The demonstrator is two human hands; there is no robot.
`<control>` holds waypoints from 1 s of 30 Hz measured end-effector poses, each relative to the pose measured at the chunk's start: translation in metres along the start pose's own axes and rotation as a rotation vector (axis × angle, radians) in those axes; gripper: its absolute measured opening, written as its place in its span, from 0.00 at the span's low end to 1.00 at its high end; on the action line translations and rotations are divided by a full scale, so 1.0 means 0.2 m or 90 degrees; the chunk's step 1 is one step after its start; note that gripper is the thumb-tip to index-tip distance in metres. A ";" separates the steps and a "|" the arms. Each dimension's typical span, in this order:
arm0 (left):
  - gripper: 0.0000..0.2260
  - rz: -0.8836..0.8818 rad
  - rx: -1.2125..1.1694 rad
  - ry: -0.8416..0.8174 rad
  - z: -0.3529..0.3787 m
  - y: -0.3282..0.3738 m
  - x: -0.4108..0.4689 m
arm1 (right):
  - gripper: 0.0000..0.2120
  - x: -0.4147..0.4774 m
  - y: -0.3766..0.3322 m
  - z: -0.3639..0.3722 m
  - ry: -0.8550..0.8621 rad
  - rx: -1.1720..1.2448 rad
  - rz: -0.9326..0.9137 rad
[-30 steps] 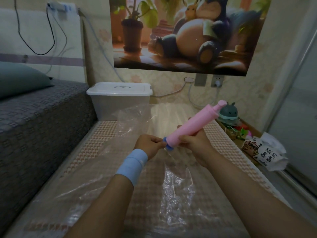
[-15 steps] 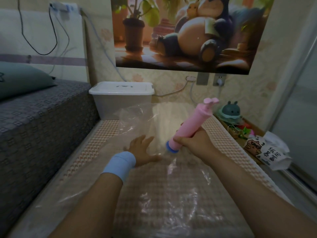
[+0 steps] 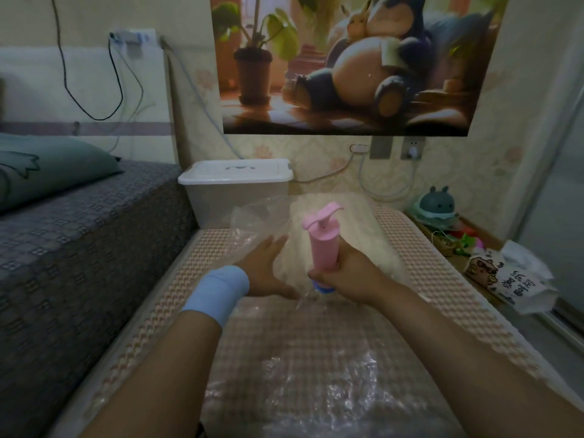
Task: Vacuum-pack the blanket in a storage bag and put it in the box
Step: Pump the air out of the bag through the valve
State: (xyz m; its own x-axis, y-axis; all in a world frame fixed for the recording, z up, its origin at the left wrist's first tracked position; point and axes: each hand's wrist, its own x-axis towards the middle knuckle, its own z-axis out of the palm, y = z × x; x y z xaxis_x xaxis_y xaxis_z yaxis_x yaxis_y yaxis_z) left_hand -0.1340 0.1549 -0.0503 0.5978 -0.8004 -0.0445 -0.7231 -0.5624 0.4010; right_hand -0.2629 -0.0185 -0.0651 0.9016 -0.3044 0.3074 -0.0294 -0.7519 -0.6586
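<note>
Blanket [image 3: 341, 229] inside bag [image 3: 316, 393], bunched at far end of mat [image 3: 448, 279]; near part of bag flat, crinkled. Pump [image 3: 324, 248] upright, blue foot on bag mid-mat; valve prob. under it, hidden. R hand [image 3: 350, 276] clamped round barrel low down; plunger looks pushed in, nothing on handle. L hand [image 3: 268, 270] flat, fingers spread, pressing bag just beside pump. Box [image 3: 237, 191] past mat's far edge, lid on. Done: blanket bagged; seal can't tell. Left: suck air out, open box, load bag.
</note>
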 end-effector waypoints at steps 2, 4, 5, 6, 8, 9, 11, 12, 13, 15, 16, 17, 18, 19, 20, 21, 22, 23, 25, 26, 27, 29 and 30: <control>0.43 0.157 -0.218 0.106 -0.08 0.15 -0.05 | 0.25 0.01 0.00 0.00 -0.003 0.017 -0.006; 0.31 0.215 -0.385 0.176 -0.08 0.26 -0.07 | 0.30 0.00 0.00 0.00 -0.009 0.013 -0.014; 0.27 0.221 -0.440 0.205 -0.06 0.29 -0.06 | 0.32 0.00 -0.01 -0.01 -0.012 0.014 -0.015; 0.24 0.219 -0.481 0.229 -0.04 0.31 -0.05 | 0.33 0.00 -0.02 -0.02 -0.017 0.030 -0.014; 0.21 0.223 -0.536 0.257 -0.03 0.33 -0.03 | 0.35 -0.01 -0.06 -0.07 -0.016 0.126 -0.019; 0.22 0.231 -0.550 0.263 -0.03 0.34 -0.02 | 0.36 -0.03 -0.10 -0.11 0.007 0.182 -0.033; 0.23 0.245 -0.543 0.272 -0.03 0.34 -0.01 | 0.37 -0.06 -0.20 -0.20 0.099 0.208 -0.095; 0.22 0.249 -0.535 0.268 -0.02 0.35 -0.01 | 0.36 -0.09 -0.25 -0.25 0.148 0.163 -0.139; 0.20 0.252 -0.524 0.261 -0.02 0.37 -0.02 | 0.35 -0.11 -0.29 -0.30 0.192 0.083 -0.188; 0.16 0.248 -0.496 0.262 0.01 0.40 -0.01 | 0.27 -0.13 -0.33 -0.33 0.230 -0.090 -0.250; 0.15 0.242 -0.480 0.269 0.02 0.41 -0.01 | 0.23 -0.14 -0.32 -0.33 0.226 -0.147 -0.254; 0.14 0.234 -0.465 0.271 0.02 0.42 -0.01 | 0.21 -0.14 -0.31 -0.32 0.215 -0.179 -0.246; 0.14 0.233 -0.459 0.268 0.03 0.43 -0.02 | 0.19 -0.15 -0.29 -0.30 0.208 -0.194 -0.240; 0.14 0.232 -0.457 0.261 0.03 0.45 -0.02 | 0.19 -0.16 -0.28 -0.30 0.208 -0.210 -0.240; 0.15 0.229 -0.461 0.255 0.03 0.45 -0.02 | 0.18 -0.16 -0.28 -0.31 0.214 -0.226 -0.248; 0.15 0.225 -0.461 0.254 0.03 0.46 -0.02 | 0.16 -0.16 -0.30 -0.34 0.225 -0.241 -0.262; 0.16 0.219 -0.465 0.253 0.04 0.47 -0.02 | 0.15 -0.17 -0.32 -0.37 0.246 -0.247 -0.281; 0.17 0.217 -0.466 0.249 0.04 0.47 -0.02 | 0.13 -0.18 -0.36 -0.42 0.283 -0.238 -0.300; 0.21 0.225 -0.454 0.236 0.05 0.48 0.01 | 0.10 -0.20 -0.46 -0.53 0.389 -0.205 -0.348; 0.22 0.230 -0.441 0.231 0.06 0.49 0.02 | 0.10 -0.21 -0.49 -0.58 0.443 -0.185 -0.370; 0.23 0.230 -0.427 0.229 0.06 0.50 0.02 | 0.12 -0.22 -0.52 -0.61 0.483 -0.173 -0.385; 0.22 0.225 -0.411 0.222 0.07 0.51 0.02 | 0.14 -0.25 -0.51 -0.62 0.505 -0.174 -0.385; 0.21 0.223 -0.409 0.216 0.07 0.51 0.02 | 0.15 -0.26 -0.46 -0.58 0.475 -0.186 -0.370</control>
State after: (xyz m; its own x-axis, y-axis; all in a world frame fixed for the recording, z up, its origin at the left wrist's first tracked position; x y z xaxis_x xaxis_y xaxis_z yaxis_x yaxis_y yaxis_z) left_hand -0.2105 0.0911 -0.0226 0.5202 -0.7431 0.4210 -0.6096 0.0222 0.7924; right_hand -0.3580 -0.0007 0.0594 0.3089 -0.0574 0.9493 0.1359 -0.9853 -0.1038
